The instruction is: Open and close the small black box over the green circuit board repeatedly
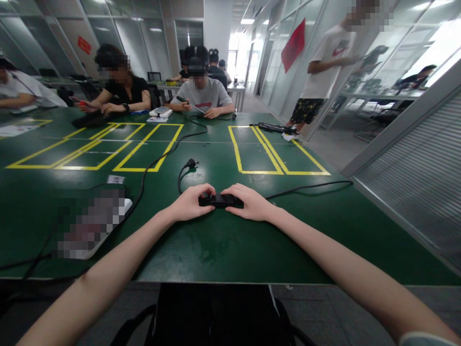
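- Black oblong block with dark casing (221, 200): head view, low over or on the glossy green tabletop (230, 250), near edge side; contact unclear.
- Left hand (192, 202): thumb and fingers pinching block's left end.
- Right hand (252, 203): same grip, right end.
- Black cable plug (192, 164): on tabletop, just beyond left hand.
- Thin black cord (309, 190): runs rightward from near right hand.

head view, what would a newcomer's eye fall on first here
Likely the left hand and right hand holding a black object between them, mid-picture over the green table. Next, the bright yellow outlines farther back on the tabletop, then the red sheet at upper right.
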Demonstrator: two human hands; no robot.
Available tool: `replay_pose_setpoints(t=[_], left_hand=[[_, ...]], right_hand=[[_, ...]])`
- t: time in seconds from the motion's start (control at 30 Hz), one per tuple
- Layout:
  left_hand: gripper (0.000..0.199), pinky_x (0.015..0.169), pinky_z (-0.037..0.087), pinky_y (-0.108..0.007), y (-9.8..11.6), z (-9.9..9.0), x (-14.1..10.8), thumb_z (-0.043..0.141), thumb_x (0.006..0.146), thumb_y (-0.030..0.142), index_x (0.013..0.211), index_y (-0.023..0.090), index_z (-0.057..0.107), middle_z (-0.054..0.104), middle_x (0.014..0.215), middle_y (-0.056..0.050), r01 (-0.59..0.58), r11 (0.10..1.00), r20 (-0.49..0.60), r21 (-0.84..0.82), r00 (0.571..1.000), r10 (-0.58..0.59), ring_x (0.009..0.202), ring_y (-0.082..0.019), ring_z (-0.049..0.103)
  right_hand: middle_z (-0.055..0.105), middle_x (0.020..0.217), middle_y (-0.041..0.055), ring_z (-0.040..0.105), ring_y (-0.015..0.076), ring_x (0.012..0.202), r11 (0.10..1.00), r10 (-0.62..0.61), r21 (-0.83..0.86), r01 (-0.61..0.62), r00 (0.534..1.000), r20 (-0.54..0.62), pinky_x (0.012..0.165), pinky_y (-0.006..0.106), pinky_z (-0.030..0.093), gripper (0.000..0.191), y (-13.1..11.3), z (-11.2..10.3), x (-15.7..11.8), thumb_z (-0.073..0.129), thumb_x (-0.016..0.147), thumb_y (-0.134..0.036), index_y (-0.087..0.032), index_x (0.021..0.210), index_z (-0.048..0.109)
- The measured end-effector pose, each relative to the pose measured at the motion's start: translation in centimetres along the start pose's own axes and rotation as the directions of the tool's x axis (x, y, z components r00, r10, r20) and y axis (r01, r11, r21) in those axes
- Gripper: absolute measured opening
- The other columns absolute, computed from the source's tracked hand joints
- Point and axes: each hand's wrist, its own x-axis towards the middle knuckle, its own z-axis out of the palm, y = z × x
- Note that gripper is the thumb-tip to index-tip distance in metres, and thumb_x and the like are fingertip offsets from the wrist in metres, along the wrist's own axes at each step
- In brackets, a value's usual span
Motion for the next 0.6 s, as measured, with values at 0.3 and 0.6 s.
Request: replay_pose_setpoints(t=[0.3,0.6], left_hand=[[0.031,0.085,0.055,-0.037,0.7,1.0,-0.1,0.065,0.088,0.035,0.115,0.021,0.064,0.072,0.101,-0.008,-0.111,0.967,0.033,0.231,0.994,0.106,0.092,-0.025,0.069],[0.024,0.089,0.052,-0.038,1.1,0.9,-0.2,0.061,0.094,0.037,0.11,0.02,0.067,0.071,0.1,-0.01,-0.141,0.918,0.04,0.37,0.99,0.136,0.093,-0.025,0.068]], right_hand=[[0.071,0.096,0.0151,0.067,0.028,0.088,0.929,-0.109,-0.344,0.137,0.989,0.099,0.079,0.04,0.052,0.042,-0.4,0.4,0.4,0.049,0.105,-0.047,-0.013,0.124,0.062],[0.074,0.094,0.0136,0.07,0.0253,0.083,0.921,-0.071,-0.379,0.096,0.994,0.078,0.077,0.036,0.051,0.044,-0.6,0.4,0.4,0.045,0.106,-0.052,-0.015,0.118,0.066]])
